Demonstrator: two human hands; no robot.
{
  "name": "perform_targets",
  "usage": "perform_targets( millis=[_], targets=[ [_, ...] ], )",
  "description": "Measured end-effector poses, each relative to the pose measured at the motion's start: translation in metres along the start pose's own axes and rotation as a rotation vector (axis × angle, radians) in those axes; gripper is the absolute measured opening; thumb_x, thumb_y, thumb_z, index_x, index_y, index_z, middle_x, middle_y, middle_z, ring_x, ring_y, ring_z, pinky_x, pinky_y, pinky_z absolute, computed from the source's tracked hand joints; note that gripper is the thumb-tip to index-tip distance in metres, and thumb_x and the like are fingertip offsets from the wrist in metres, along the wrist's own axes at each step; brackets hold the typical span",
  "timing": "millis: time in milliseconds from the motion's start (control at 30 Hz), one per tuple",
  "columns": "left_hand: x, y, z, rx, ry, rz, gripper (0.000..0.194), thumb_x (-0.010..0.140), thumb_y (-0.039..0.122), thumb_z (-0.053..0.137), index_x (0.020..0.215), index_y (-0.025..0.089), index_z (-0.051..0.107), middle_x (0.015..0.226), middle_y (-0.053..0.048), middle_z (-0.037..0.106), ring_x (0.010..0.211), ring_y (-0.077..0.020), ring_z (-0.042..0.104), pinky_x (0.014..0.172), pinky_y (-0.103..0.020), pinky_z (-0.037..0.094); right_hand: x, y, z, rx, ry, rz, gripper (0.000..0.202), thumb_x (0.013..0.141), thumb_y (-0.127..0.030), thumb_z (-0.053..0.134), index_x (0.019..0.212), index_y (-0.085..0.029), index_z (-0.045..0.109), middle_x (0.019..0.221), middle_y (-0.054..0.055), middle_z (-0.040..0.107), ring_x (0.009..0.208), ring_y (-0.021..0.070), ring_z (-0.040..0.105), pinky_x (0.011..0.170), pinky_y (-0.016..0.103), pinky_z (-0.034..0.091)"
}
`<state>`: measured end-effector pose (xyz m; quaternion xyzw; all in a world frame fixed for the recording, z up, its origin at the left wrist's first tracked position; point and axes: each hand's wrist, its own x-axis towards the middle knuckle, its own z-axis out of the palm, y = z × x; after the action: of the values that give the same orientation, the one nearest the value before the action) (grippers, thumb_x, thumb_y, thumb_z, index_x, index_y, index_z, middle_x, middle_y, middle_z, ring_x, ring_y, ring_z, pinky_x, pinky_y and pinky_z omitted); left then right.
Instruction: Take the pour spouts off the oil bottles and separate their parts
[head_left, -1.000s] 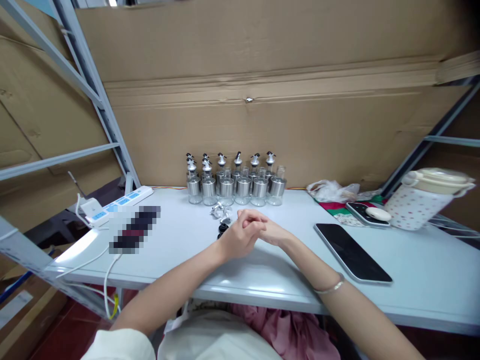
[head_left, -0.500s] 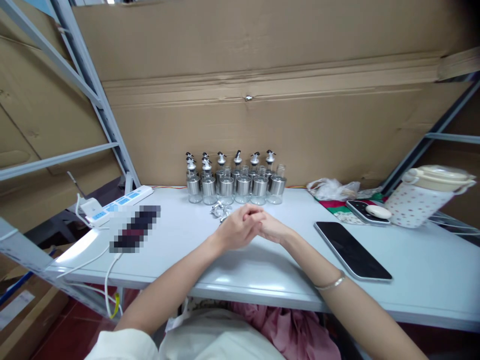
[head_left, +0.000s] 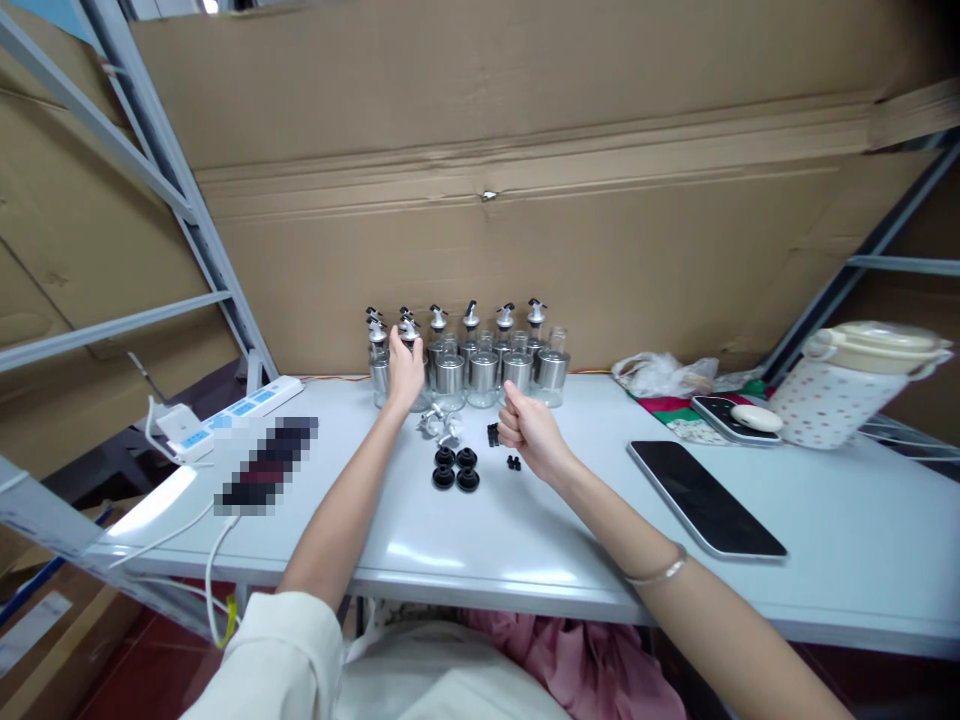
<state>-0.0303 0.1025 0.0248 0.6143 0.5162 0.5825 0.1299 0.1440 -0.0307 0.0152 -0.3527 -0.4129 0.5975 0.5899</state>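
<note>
My left hand (head_left: 405,372) is at the front row of bottles, its fingers closed round the neck of a glass oil bottle (head_left: 409,330) with a silver-and-black pour spout. My right hand (head_left: 531,430) hovers over the table with fingers curled in and thumb up; nothing shows in it. Close below it lie small black parts (head_left: 514,463) and more black pieces (head_left: 493,434). Several round black stoppers (head_left: 466,479) and a cluster of silver spout parts (head_left: 439,422) lie in front of the bottles. Other steel-banded bottles, such as one without a spout (head_left: 552,370), stand in rows.
A black-screened tablet (head_left: 705,498) lies at the right, near a spotted jug (head_left: 832,395) and a white oval object (head_left: 756,418) on a dark device. At the left are a power strip (head_left: 255,400) and cables. Cardboard (head_left: 525,260) stands behind the table.
My clasped hands have come apart. The left has reached forward and left to a bottle; the right has drawn back slightly, curled. The stoppers and small black parts they covered now show.
</note>
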Motion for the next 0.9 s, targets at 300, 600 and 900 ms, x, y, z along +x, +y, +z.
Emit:
perform_targets(
  millis=[300, 600, 900],
  targets=[
    [0.012, -0.001, 0.015, -0.036, 0.096, -0.069, 0.031, 0.092, 0.022, 0.041, 0.120, 0.009, 0.037, 0.124, -0.020, 0.053, 0.115, -0.0239, 0.053, 0.098, -0.036, 0.039, 0.003, 0.001, -0.003, -0.088, 0.066, -0.107, 0.057, 0.069, -0.057, 0.065, 0.055, -0.023, 0.022, 0.043, -0.012, 0.014, 0.037, 0.0029, 0.014, 0.037, 0.021, 0.011],
    [0.005, 0.062, -0.015, -0.171, 0.145, 0.192, 0.022, 0.089, 0.038, 0.050, 0.101, 0.020, 0.043, 0.098, -0.006, 0.060, 0.091, -0.0179, 0.061, 0.085, -0.032, 0.044, 0.002, 0.005, -0.006, -0.584, 0.232, -0.504, 0.027, 0.077, -0.044, 0.059, 0.076, -0.021, 0.045, 0.068, -0.002, 0.050, 0.064, 0.0125, 0.048, 0.061, 0.027, 0.041],
    [-0.063, 0.143, -0.008, -0.720, -0.254, 0.071, 0.034, 0.067, 0.041, 0.072, 0.073, 0.017, 0.048, 0.048, 0.008, 0.047, 0.040, -0.0045, 0.044, 0.044, -0.017, 0.035, -0.003, 0.015, -0.004, -0.914, 0.151, -0.637, 0.073, 0.066, -0.043, 0.071, 0.124, -0.018, 0.036, 0.124, 0.016, 0.053, 0.110, 0.0290, 0.052, 0.092, 0.043, 0.041]
  ],
)
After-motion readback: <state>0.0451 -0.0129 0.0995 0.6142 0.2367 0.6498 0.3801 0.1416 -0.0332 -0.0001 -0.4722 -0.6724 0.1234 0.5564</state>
